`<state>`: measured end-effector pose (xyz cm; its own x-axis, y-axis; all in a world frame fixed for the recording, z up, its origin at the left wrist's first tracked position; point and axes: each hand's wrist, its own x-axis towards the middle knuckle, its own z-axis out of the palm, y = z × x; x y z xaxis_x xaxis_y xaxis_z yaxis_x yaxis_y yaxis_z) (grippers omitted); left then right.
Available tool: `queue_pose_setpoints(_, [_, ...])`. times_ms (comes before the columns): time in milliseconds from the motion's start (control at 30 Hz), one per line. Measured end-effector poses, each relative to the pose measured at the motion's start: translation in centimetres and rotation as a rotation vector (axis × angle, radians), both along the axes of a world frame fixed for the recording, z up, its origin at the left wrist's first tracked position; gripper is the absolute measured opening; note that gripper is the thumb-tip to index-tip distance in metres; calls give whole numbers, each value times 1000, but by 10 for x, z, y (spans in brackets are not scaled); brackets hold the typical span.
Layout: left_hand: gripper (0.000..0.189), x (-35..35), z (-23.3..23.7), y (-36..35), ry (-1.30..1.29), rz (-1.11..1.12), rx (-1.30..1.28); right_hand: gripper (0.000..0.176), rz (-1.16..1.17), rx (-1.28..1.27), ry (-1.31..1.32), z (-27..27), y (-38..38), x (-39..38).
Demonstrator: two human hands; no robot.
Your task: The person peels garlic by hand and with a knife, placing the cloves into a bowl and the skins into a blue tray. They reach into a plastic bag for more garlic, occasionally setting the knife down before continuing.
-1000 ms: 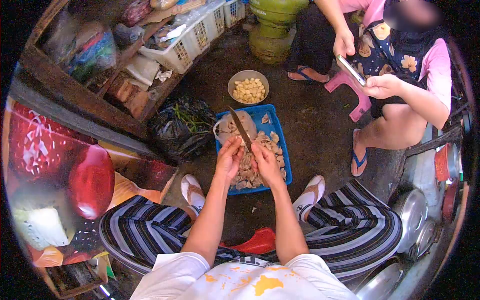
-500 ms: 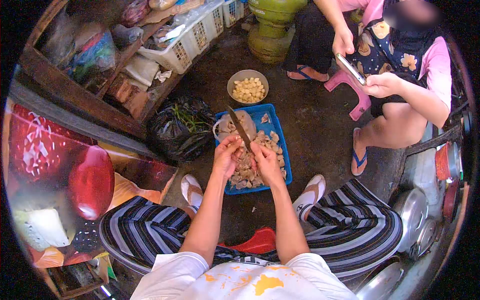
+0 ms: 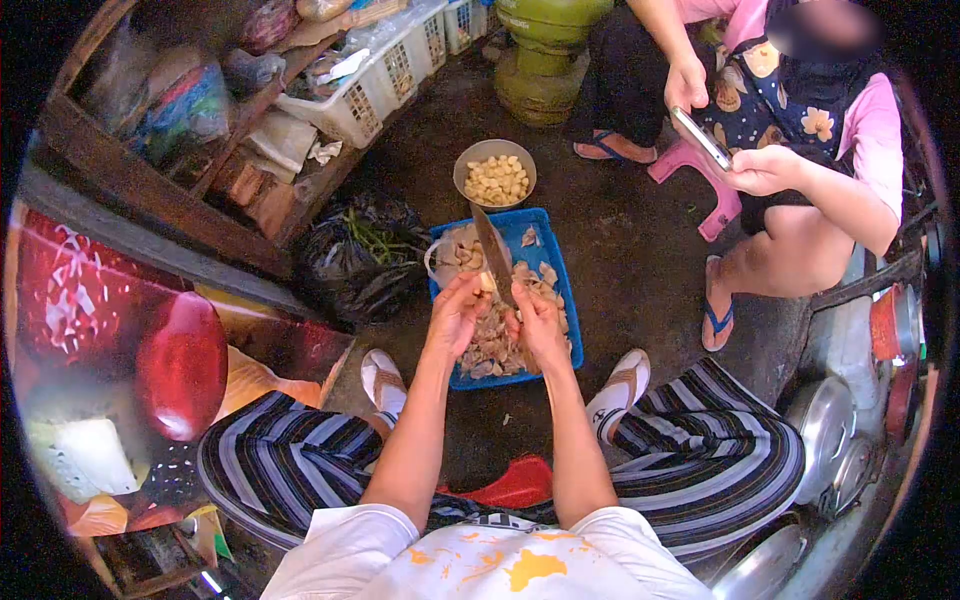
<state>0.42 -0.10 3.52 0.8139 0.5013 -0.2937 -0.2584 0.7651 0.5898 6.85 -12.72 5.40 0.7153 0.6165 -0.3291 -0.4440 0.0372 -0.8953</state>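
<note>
My right hand grips a knife, its broad dark blade pointing up and away from me. Pinched in the fingertips of my left hand is a pale garlic clove, close to the left side of the blade. Both hands are above a blue tray, where papery garlic skins lie spread. A plastic bag with more cloves sits in the tray's far left part. Beyond the tray stands a bowl of peeled garlic cloves.
A black plastic bag with green stalks lies left of the tray. At the right, another person sits holding a phone, near a pink stool. A green gas cylinder stands behind. Metal pots lie at the lower right.
The knife blade has turned, showing its broad side more. The clove in my left fingertips now shows clearly. My right hand has shifted slightly; the other person stays still.
</note>
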Motion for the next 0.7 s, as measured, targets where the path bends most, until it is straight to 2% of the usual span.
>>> queue_pose_setpoints(100, [16, 6, -1, -5, 145, 34, 210, 34, 16, 24, -91, -1, 0, 1])
queue_pose_setpoints(300, [17, 7, 0, -6, 123, 10, 158, 33, -61, 152, 194, 0, -1, -1])
queue_pose_setpoints(500, [24, 7, 0, -10, 69, 16, 79, 33, -50, 150, 250, 3, -2, 1])
queue_pose_setpoints(700, [29, 11, -5, -9, 217, -19, 273, 36, -44, 121, 181, 1, -1, 3])
